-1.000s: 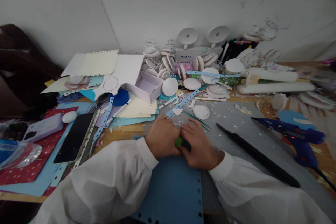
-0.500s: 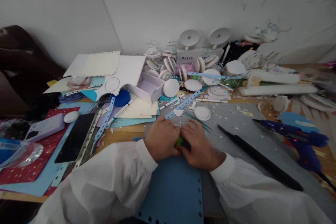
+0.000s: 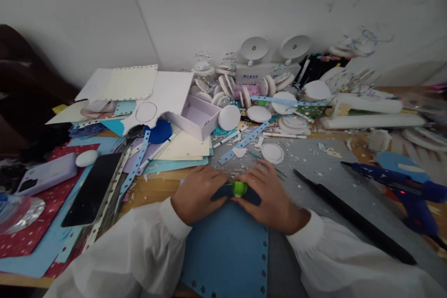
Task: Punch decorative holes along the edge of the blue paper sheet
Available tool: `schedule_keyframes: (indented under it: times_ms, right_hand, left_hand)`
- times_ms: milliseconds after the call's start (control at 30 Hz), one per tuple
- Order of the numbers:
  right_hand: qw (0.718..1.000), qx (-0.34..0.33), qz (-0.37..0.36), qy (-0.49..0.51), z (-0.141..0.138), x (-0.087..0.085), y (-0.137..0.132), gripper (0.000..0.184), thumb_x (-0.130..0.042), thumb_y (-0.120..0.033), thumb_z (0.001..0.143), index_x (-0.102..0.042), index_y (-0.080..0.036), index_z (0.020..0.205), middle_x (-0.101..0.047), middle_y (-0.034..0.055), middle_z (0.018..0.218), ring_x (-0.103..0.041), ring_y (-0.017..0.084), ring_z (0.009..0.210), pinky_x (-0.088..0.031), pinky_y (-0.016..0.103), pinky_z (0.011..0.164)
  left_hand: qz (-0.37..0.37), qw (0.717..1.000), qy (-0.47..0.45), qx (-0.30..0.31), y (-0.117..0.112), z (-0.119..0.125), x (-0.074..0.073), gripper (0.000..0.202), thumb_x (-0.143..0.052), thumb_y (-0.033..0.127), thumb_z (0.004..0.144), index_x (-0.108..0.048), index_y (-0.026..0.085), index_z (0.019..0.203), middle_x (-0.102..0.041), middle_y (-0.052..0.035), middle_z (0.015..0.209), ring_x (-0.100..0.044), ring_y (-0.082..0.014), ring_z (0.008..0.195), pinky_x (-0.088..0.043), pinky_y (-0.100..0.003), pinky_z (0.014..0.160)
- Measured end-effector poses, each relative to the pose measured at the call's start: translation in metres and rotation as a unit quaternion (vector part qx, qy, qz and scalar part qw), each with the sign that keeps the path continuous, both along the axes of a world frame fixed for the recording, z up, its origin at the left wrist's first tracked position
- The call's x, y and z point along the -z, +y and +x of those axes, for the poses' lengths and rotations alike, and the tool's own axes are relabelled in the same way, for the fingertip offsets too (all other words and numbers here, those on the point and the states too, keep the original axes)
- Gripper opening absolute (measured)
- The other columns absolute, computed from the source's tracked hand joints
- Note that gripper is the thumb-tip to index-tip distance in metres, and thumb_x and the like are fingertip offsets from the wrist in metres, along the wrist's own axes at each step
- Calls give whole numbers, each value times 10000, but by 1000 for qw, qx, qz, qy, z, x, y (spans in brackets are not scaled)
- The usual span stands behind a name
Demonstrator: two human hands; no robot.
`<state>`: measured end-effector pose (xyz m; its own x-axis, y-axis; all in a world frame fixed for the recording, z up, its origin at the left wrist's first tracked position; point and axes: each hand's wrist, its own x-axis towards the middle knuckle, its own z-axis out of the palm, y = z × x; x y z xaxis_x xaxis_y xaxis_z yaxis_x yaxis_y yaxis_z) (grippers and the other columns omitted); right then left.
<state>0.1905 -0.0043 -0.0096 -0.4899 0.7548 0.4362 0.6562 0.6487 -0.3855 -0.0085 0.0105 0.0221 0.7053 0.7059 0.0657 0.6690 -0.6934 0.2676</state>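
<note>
A dark paper punch [image 3: 223, 192] with a bright green middle lies across the far edge of a blue sheet of paper [image 3: 226, 251]. My left hand [image 3: 199, 192] closes around its left end, fingers on top and thumb on the near side. At the other end my right hand [image 3: 270, 197] grips it beside the green part. Small paw-shaped holes run along the right and near edges of the sheet. The far edge of the paper is partly hidden by the punch and my hands.
A black long-handled tool [image 3: 356, 216] and a blue glue gun [image 3: 394, 181] lie to the right on the grey mat [image 3: 316, 160]. Left are a black phone [image 3: 92, 191] and papers. Behind are white discs, a lilac box [image 3: 199, 121] and paper scraps.
My left hand has moved left along the punch, away from my right hand. The green middle, mostly covered before, now shows between them.
</note>
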Motion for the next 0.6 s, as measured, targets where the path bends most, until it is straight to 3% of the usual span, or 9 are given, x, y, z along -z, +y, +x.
schedule_keyframes:
  times_ms: [133, 267, 400, 600]
  right_hand:
    - [1000, -22, -19, -1, -1, -1, -1, 255, -671, -285, 753, -539, -189, 949, -630, 33, 852, -557, 224, 849, -284, 500, 980]
    - [998, -56, 17, 14, -1, -2, -2, 207, -641, -268, 775, -501, -203, 915, -647, 20, 845, -567, 215, 834, -269, 483, 983]
    - [996, -70, 53, 7, -2, -1, -2, 173, -620, -282, 779, -496, -209, 874, -661, 32, 865, -561, 218, 823, -274, 469, 967]
    - [997, -71, 37, -8, 0, 1, -1, 198, -627, -253, 742, -514, -210, 899, -650, 41, 897, -547, 229, 852, -267, 490, 972]
  left_hand:
    - [-27, 998, -50, -18, -5, -2, -5, 221, -634, 253, 727, -604, 181, 935, -651, -41, 880, -586, -225, 855, -401, -350, 762]
    - [-33, 993, -115, -27, -12, 0, -7, 427, -690, 464, 694, -611, 179, 1003, -657, -63, 963, -575, -243, 910, -385, -388, 823]
    - [0, 988, -151, -35, -17, 4, 0, 329, -657, 459, 761, -628, 175, 924, -681, -45, 905, -589, -211, 852, -381, -368, 789]
    - [59, 985, -161, -26, -19, 9, 6, 252, -634, 385, 788, -633, 166, 915, -688, -46, 880, -595, -200, 806, -379, -365, 775]
